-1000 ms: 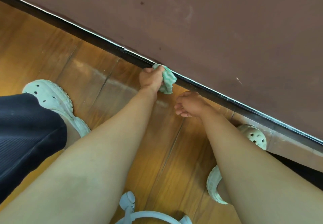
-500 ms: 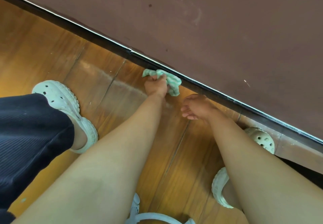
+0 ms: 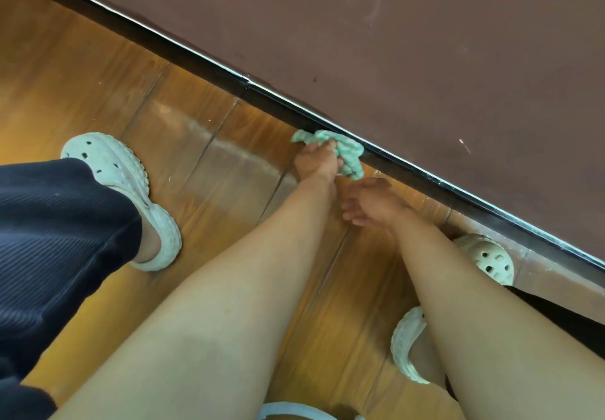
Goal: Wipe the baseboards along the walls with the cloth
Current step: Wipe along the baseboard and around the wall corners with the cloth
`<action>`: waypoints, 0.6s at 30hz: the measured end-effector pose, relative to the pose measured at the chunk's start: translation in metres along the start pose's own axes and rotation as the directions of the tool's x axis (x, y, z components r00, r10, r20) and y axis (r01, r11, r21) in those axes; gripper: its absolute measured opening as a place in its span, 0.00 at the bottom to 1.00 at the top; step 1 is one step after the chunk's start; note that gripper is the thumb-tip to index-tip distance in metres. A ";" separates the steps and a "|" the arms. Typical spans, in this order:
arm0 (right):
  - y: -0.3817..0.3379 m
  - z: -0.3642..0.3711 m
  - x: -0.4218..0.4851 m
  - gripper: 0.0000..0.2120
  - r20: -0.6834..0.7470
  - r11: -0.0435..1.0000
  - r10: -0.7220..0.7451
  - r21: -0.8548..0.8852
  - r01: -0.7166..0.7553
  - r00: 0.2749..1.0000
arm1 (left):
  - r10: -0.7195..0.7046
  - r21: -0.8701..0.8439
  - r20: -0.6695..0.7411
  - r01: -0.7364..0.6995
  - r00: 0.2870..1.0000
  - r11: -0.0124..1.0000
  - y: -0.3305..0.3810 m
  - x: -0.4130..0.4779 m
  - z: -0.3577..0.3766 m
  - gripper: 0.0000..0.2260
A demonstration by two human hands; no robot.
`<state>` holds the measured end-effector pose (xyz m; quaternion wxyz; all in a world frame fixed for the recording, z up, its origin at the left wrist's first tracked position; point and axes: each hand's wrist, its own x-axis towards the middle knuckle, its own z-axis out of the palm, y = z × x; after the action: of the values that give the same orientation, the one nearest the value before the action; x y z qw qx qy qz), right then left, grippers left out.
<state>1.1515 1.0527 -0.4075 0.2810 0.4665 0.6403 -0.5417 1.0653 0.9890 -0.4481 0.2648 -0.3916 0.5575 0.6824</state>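
Holding a bunched green cloth (image 3: 350,154) right up against the dark baseboard (image 3: 203,67), the left grip (image 3: 316,162) has its fingers curled round it, low down by the wood floor (image 3: 98,76). The right grip (image 3: 373,203) hangs just beside it, fingers loose, holding nothing. Pale clogs (image 3: 131,184) on both feet.

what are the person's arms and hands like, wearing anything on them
Both arms are bare as far up as the view shows: no sleeves, no gloves. No ring or watch shows on the left hand or the right hand. A thin dark curve by the right wrist might be a band; too small to tell.
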 end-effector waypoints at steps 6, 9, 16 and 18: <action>0.017 -0.010 -0.011 0.10 0.002 0.997 -0.070 -0.016 0.070 0.998 | 0.132 -0.074 -0.189 -0.148 0.973 0.986 0.022 0.013 0.000 0.05; 0.025 -0.017 -0.018 0.07 -0.038 0.997 -0.075 0.029 0.076 0.996 | 0.120 -0.063 -0.109 -0.127 0.987 0.990 0.026 -0.004 -0.004 0.13; 0.029 -0.021 -0.046 0.06 -0.051 0.991 -0.133 -0.022 0.132 0.990 | 0.302 0.158 -0.023 -0.295 0.953 0.942 0.006 -0.051 -0.011 0.04; 0.025 -0.026 -0.056 0.09 -0.065 0.985 -0.174 0.005 0.174 0.983 | 0.363 0.214 -0.060 -0.344 0.930 0.914 0.007 -0.045 -0.028 0.05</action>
<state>1.2005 1.0608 -0.3627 0.2093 0.4275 0.6844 -0.5523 1.0908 0.9635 -0.4088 0.1470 -0.2890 0.6971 0.6395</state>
